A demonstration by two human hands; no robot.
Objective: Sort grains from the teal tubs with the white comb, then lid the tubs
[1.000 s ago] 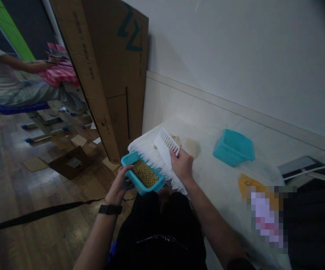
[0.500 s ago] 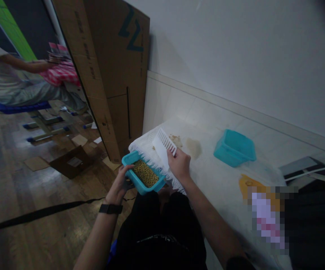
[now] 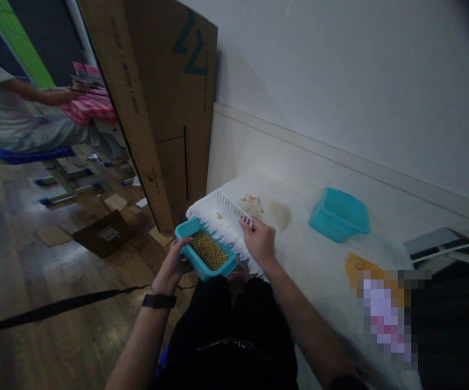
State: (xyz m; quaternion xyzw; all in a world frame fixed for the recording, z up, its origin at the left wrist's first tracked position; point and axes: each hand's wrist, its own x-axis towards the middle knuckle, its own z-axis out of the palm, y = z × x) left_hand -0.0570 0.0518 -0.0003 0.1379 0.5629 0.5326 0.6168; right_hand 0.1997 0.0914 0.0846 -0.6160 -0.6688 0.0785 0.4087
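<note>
My left hand (image 3: 172, 265) grips a teal plastic tray (image 3: 206, 253) full of small yellow-green beans and keeps it just under the fringed edge of a white cloth (image 3: 299, 238). My right hand (image 3: 260, 242) is closed on a white comb-toothed scraper (image 3: 233, 208), which lies low and nearly flat on the cloth by the edge. A few beans (image 3: 220, 215) sit between the scraper and the tray. Two small piles, loose beans (image 3: 252, 205) and a tan heap (image 3: 280, 212), lie on the cloth behind the scraper.
A second teal tray (image 3: 339, 213) stands further right on the cloth, and an orange patch (image 3: 358, 265) lies beyond it. Tall cardboard boxes (image 3: 165, 103) lean against the wall on the left. Another person (image 3: 19, 119) sits far left over a wooden floor strewn with cardboard.
My right hand has tipped the scraper from upright down to nearly flat on the cloth, exposing the bean pile behind it. The tray and my left hand have stayed put.
</note>
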